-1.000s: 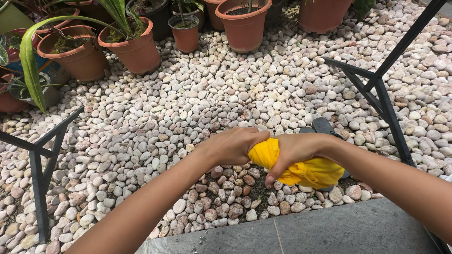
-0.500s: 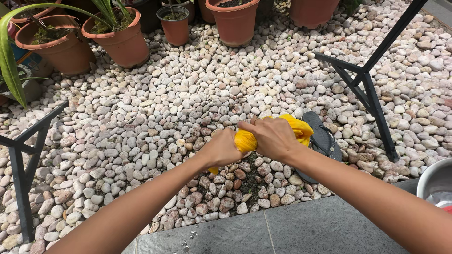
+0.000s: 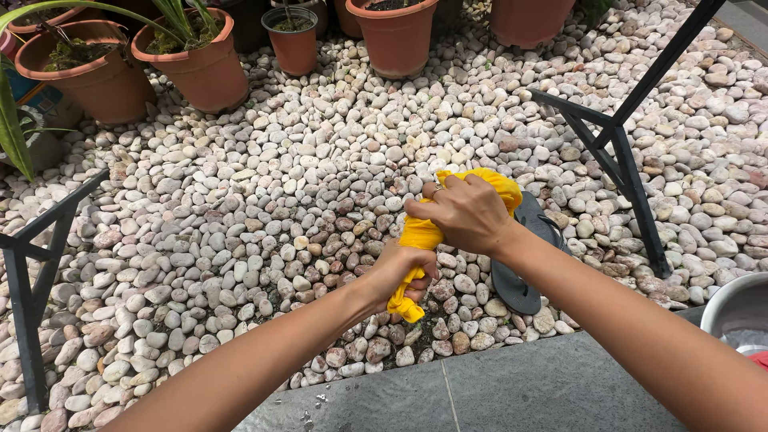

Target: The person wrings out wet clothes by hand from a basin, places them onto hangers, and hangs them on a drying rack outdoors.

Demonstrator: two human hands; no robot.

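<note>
Yellow cloth (image 3: 424,236), wet-looking and twisted into a tight rope, runs between the two hands over the pebble bed (image 3: 264,200). The right hand (image 3: 468,214) sits at the upper end, its fingers curled shut over the bunched bulk of the fabric, which swells out just behind the knuckles. The left hand (image 3: 404,272) is lower and nearer the body, its fingers wrapped closed round the thin end, with a short tail of cloth poking out below the fist.

Half a second back the two fists were almost level and pressed side by side, with little cloth showing between them. Now the left has dropped down and the right has lifted and turned over, so the twist stands nearly upright and a longer wrung stretch shows between the fingers. A second ago the bundle was fatter and hung under the right palm. To my eye the wringing has tightened by a turn and the cloth is more compressed than it was.

Under the left fist the pebbles look darker and reddish, perhaps damp. Just beyond the right knuckles lies a dark flip-flop (image 3: 524,260) on the stones. A few drops or specks mark the grey paving slab (image 3: 520,392) below the left forearm. Off past the right wrist a metal basin (image 3: 732,312) edges in, and terracotta pots (image 3: 204,68) stand well beyond the fingertips.
</note>
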